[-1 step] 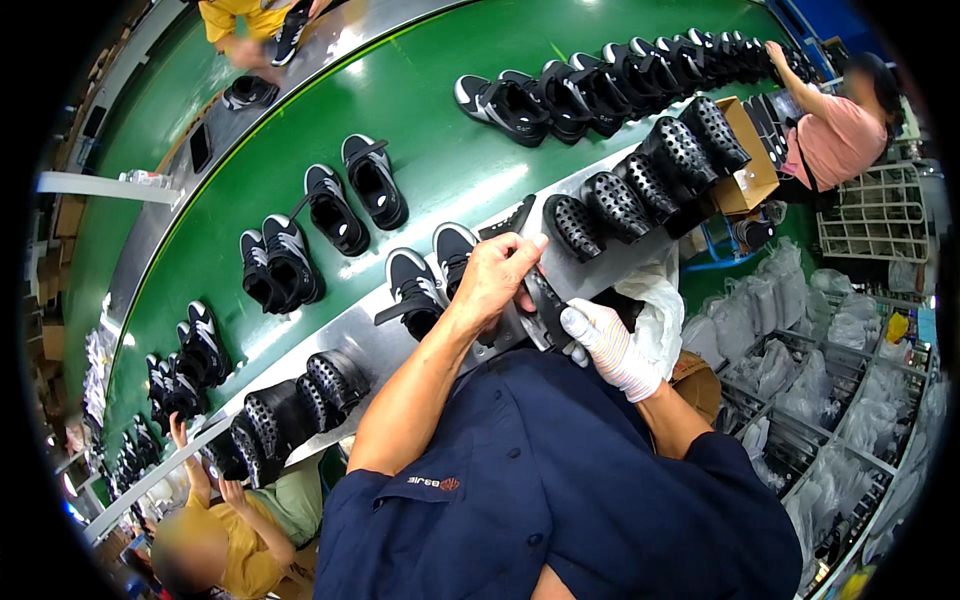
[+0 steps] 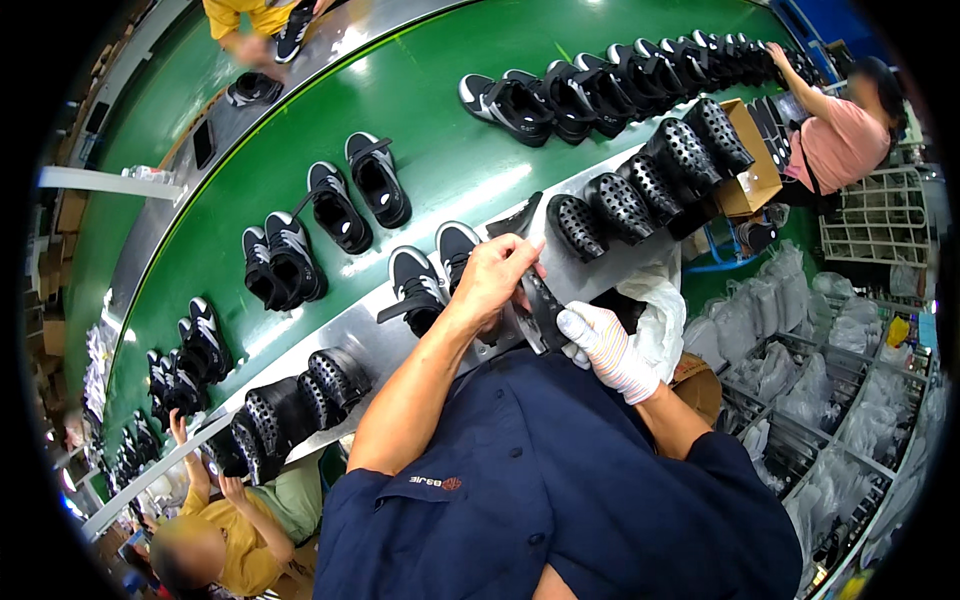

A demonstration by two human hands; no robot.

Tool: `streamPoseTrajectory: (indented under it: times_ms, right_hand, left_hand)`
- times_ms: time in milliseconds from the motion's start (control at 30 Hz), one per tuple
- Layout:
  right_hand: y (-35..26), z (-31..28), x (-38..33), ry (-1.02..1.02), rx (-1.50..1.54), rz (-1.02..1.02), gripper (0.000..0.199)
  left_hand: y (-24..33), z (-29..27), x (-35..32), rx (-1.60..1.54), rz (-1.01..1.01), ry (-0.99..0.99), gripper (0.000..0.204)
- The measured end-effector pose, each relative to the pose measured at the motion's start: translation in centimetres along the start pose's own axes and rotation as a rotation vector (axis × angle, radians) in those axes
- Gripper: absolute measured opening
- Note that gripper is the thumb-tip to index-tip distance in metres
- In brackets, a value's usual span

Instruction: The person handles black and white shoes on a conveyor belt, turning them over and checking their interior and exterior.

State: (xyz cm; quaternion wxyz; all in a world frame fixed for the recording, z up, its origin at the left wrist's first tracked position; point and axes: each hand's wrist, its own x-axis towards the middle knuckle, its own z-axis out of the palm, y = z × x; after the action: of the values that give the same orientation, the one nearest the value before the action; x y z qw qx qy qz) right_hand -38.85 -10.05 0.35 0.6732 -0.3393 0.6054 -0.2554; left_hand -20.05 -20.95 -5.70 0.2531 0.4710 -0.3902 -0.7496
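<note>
My bare left hand (image 2: 497,272) is closed, thumb and fingers pinching the upper end of a narrow, curved black piece (image 2: 543,308). In a white striped glove, my right hand (image 2: 612,352) grips the same piece lower down, close to my dark blue shirt. The fingers hide much of it, so I cannot tell its exact kind. Just left of my left hand, two black and grey shoes with straps, one a shoe (image 2: 415,283), stand on the metal ledge (image 2: 362,322). Beyond the hands lies a flat dark piece (image 2: 515,215).
Perforated black shoe-shaped shells (image 2: 575,228) stand in stacks to the right, before a cardboard box (image 2: 752,165). More shells (image 2: 335,378) sit at left. Shoes line the green conveyor (image 2: 430,180). Co-workers stand at left, right and across. Bagged parts fill racks (image 2: 800,385) at lower right.
</note>
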Motion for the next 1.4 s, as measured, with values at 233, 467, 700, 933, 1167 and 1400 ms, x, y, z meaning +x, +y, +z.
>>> streamPoseTrajectory:
  times_ms: [233,467,700,933,1167,1400]
  right_hand:
    - [3.2,3.5,2.0,-0.186,0.175,0.052,0.042]
    - [0.0,5.1,1.9,0.084,-0.902,-0.620,0.078]
    - [1.9,5.9,2.7,0.028,-0.842,-0.754,0.061]
    - [0.6,5.2,1.2,-0.063,-0.450,-0.338,0.033]
    - [-0.8,1.0,1.7,-0.229,-0.398,0.158,0.043]
    - [-0.1,0.8,5.6,-0.217,-0.887,-0.013,0.053]
  left_hand:
    - [-2.9,-0.8,-3.2,0.233,0.048,0.212,0.027]
    - [-4.4,-5.6,-1.7,-0.659,0.012,0.370,0.023]
    - [-4.8,-4.3,-2.3,-0.904,-0.161,0.173,0.024]
    - [-3.5,-6.3,-4.2,-0.266,0.095,0.268,0.028]
    - [-4.7,-7.3,-1.8,1.296,0.520,0.403,0.022]
    - [-8.3,-8.5,2.3,1.309,0.462,0.027,0.016]
